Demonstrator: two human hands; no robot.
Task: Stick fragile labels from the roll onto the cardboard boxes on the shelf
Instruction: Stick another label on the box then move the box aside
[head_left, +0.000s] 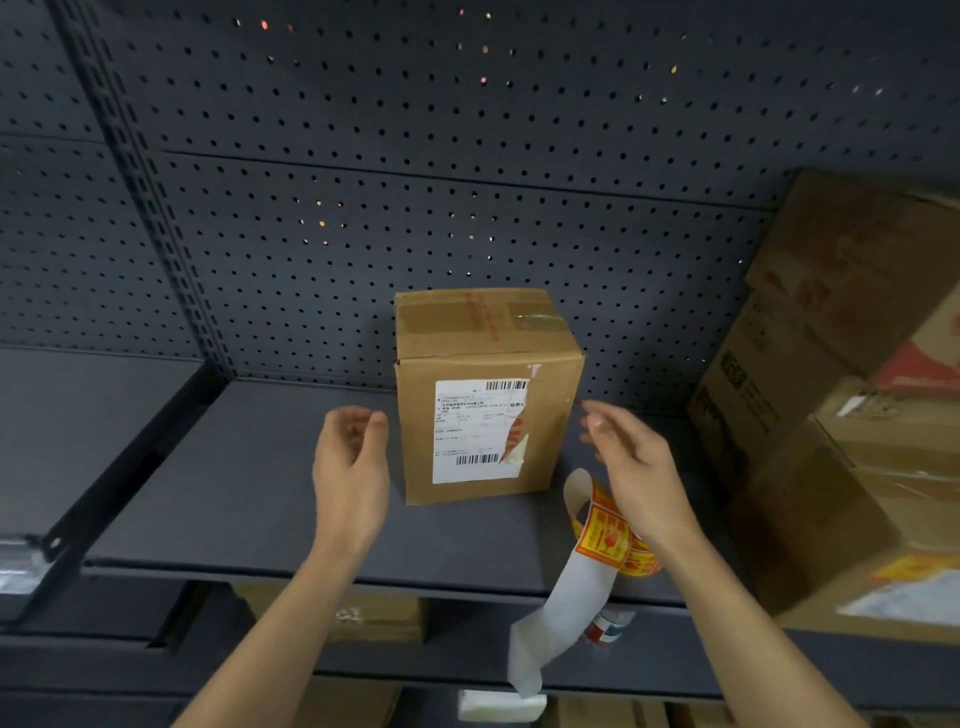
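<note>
Looking through the head camera, I see both of my bare arms reaching over the dark grey metal shelf (234, 493) toward a small brown cardboard box (488, 332) that stands upright between them.

My left hand (350, 467) is just left of the box and apart from it. Its fingers (353, 415) are loosely curled and released, grasping nothing.

My right hand (628, 467) is on the other side. Its fingers (597, 421) are motion-blurred but relaxed and empty, close to the box's right front edge. I cannot tell whether they touch the cardboard.

On the box face toward me, between the two sets of fingers, is a white shipping label with barcodes (472, 431). Its right edge is torn, and red print shows beneath. Clear tape runs across the box top.

The roll of red-and-yellow fragile labels (608, 540) sits below my right fingers at the wrist, apparently looped round it. A white backing strip (561, 613) hangs from it past the shelf's front edge.

Beyond my right fingers, a stack of larger cardboard boxes (831, 415) fills the shelf's right end. Behind everything rises a dark perforated pegboard panel (467, 156). Under the shelf, below my left forearm, another brown carton (379, 618) sits on a lower level.
</note>
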